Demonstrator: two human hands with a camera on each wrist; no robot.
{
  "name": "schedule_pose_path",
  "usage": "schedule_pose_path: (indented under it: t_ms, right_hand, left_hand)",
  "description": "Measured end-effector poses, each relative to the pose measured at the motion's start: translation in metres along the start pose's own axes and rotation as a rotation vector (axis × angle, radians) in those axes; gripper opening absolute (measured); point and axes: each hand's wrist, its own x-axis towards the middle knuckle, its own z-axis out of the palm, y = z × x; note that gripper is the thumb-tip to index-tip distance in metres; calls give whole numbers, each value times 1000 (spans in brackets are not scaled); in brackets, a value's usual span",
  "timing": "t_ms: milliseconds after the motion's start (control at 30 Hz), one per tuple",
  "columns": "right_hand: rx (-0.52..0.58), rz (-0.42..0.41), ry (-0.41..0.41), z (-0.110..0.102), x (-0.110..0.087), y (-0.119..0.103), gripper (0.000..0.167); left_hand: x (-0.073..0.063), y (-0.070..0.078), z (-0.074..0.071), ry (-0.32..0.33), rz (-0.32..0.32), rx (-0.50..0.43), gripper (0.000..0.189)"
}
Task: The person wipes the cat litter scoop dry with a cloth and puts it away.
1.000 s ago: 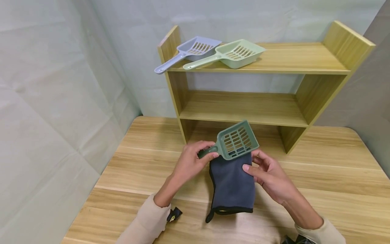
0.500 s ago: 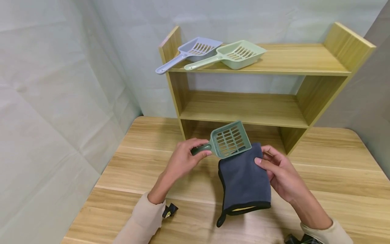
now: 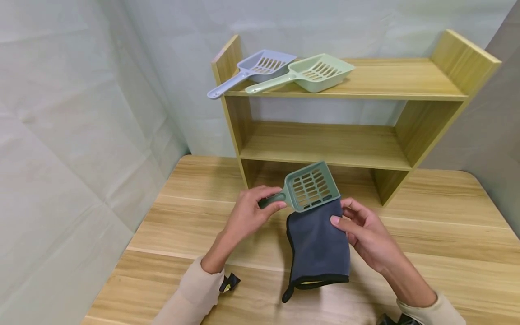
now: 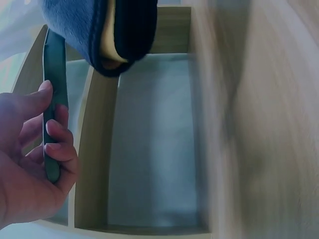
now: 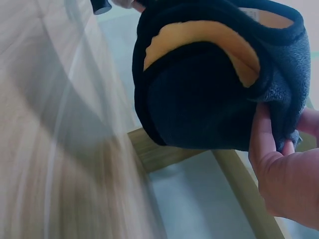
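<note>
A dark green slotted litter scoop (image 3: 312,186) is gripped by its handle in my left hand (image 3: 248,211), the thumb on top. In the left wrist view the fingers curl round that handle (image 4: 52,124). My right hand (image 3: 367,232) pinches the upper right edge of a folded dark blue cloth (image 3: 318,243) with black edging and a hanging loop. The cloth's top edge lies against the scoop's lower rim. Between its folds, a yellow inner side (image 5: 199,37) shows in the right wrist view. Both things are held above the wooden table (image 3: 170,234).
Behind the hands stands a wooden shelf unit (image 3: 325,140). On its top board lie a lavender scoop (image 3: 264,65) and a pale green scoop (image 3: 317,72), handles jutting past the front edge. White sheeting (image 3: 73,135) hangs at the left and back.
The scoop and left hand shift left, then slightly back right. The cloth swings right with the right hand, then returns partway left, its top again against the scoop's rim.
</note>
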Motion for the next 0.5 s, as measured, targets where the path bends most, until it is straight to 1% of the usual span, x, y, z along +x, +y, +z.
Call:
schedule_pose_path:
  t_ms: [133, 300, 500]
  right_hand:
    - [-27, 42, 37, 4, -1, 3, 26]
    - [-58, 92, 32, 10, 0, 5, 22]
    - [-79, 108, 29, 9, 0, 7, 23]
  left_hand:
    - [-1, 1, 7, 36, 12, 9, 36]
    - [-2, 2, 13, 68, 49, 18, 36]
    - [-1, 2, 9, 54, 33, -4, 38]
